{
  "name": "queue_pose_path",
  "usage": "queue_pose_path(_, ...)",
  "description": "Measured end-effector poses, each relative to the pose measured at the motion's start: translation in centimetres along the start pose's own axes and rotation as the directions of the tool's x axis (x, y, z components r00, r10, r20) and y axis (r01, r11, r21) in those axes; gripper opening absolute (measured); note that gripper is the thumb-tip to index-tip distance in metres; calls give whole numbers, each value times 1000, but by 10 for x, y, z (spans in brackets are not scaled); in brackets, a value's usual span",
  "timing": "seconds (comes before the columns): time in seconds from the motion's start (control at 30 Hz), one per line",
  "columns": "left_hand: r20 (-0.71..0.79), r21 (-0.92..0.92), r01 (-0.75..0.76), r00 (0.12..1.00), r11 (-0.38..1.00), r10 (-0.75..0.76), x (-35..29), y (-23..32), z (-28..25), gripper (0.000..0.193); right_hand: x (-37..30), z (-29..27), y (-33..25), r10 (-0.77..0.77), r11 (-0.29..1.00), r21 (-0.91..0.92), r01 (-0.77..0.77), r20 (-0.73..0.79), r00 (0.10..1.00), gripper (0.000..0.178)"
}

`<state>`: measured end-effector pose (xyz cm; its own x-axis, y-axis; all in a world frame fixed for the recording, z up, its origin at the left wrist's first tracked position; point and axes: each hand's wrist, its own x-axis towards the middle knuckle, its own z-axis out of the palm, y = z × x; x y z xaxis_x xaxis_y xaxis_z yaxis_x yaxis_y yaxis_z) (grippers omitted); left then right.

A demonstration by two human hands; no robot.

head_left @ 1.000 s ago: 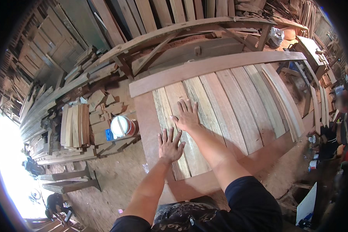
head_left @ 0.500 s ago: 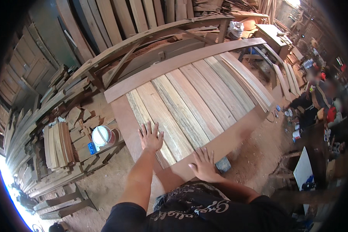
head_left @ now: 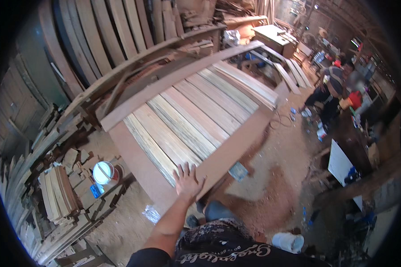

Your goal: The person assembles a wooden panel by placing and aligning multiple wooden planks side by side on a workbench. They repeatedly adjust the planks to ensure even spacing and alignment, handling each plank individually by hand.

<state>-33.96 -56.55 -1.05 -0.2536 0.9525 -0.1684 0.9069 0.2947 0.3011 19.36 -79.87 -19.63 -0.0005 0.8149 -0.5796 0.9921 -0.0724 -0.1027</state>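
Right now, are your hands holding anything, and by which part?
The left hand holds nothing; it rests open on the wooden panel, near its lower corner. The right hand is out of view, so I can't tell.

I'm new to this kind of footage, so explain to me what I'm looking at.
There is no machine here, just a person working bare-handed. The view comes from a wide fisheye camera on their head, looking down, so straight edges bend near the rim. Below is a wooden frame with planks side by side inside it; loose strips lie toward its right end. The left hand is spread over the near corner, holding nothing. The right hand is out of view.
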Motion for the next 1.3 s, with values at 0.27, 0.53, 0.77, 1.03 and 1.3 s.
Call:
queue_pose_path(0.27, -29, 46, 1, 1000, 999, 0, -2, 9, 4, 91, 9, 72, 68, 264, 947, 109, -302, 268, 926, 57)
queue_pose_path(0.53, -38, -5, 59, 997, 998, -60, -4, 22, -12, 93, 125, -95, 1, 306, 654, 715, -248, 50, 951, 55)
queue_pose_path(0.77, -194, -1, 84, 978, 996, -82, 97, 130, 53, 100, 170, -167, 42, 24, 872, 488, -36, 31, 999, 58)
queue_pose_path(1.03, -243, -96, 196, 946, 976, -214, 157, 196, 62, 95, 251, -246, 144, -96, 972, 228, 51, 189, 977, 56)
queue_pose_path(1.3, -261, -135, 181, 942, 974, -211, 160, 197, 56, 95, 349, -428, -128, -742, 325, 194, 926, -555, 377, 16)
